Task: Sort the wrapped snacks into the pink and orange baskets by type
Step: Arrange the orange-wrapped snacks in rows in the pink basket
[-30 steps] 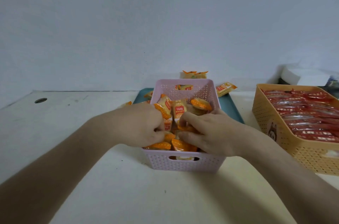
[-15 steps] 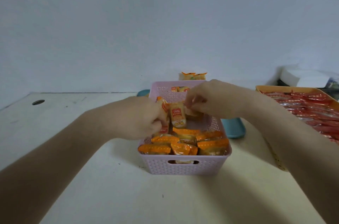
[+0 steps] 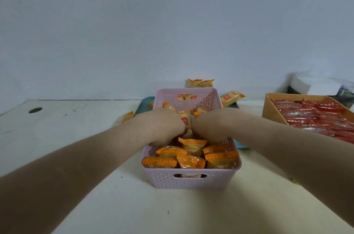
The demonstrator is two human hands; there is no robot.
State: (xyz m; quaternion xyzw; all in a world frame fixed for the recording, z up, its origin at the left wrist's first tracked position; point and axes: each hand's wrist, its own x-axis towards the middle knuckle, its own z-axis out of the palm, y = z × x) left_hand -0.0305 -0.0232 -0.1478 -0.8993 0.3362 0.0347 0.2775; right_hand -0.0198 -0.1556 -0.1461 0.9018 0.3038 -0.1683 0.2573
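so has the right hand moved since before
Yes: the right hand has dropped from over the far end of the pink basket into its middle, beside the left hand.

The pink basket (image 3: 191,182) is matt plastic, its walls pierced all over with small holes and its rim smooth. The orange-wrapped snacks (image 3: 191,161) inside it are in thin glossy film, crinkled, partly clear, with saw-toothed sealed ends. To the right, the orange basket (image 3: 272,108) is the same kind of matt perforated plastic. The red-wrapped snacks (image 3: 314,116) in it are in shiny film that catches the light in pale streaks. The teal tray (image 3: 143,105) behind looks like smooth plastic. The table (image 3: 172,214) is matt, off-white, smooth and lightly specked. The wall (image 3: 172,22) is matt and plain.
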